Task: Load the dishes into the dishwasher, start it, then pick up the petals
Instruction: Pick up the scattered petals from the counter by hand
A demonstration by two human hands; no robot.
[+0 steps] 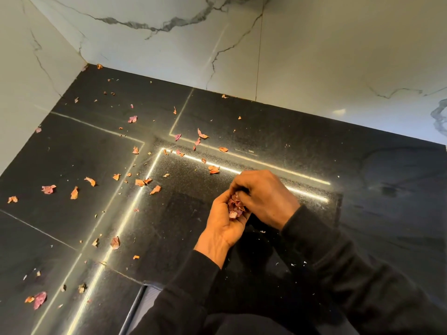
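Head view, petal-gathering stage. The left hand (223,222) lies palm up and cupped, its fingers curled round a small heap of gathered petals (235,206). The right hand (263,197) arches over it with the knuckles uppermost and the fingertips bent down into the heap, so the two hands are together and touching. Whether the right fingertips pinch a petal or merely press on the heap is hidden by the hand itself. The loose petals (154,189) lie scattered over the black stone surface (290,131), thickest to the left of the hands and towards the corner where the marble wall (169,44) meets it; some are mere crumbs. The pieces look dry, curled and paper-thin — probably almost weightless, brittle enough to break under a hard pinch, and liable to skate on the polished stone or drift with a quick movement. A light pinch at a raised, curled edge would suit the larger pieces; flat ones and fragments may be better slid together with a fingertip before lifting. The cupped palm should stay level and loosely closed, since the heap has nothing to bind it. No dishwasher or dishes appear in this view.
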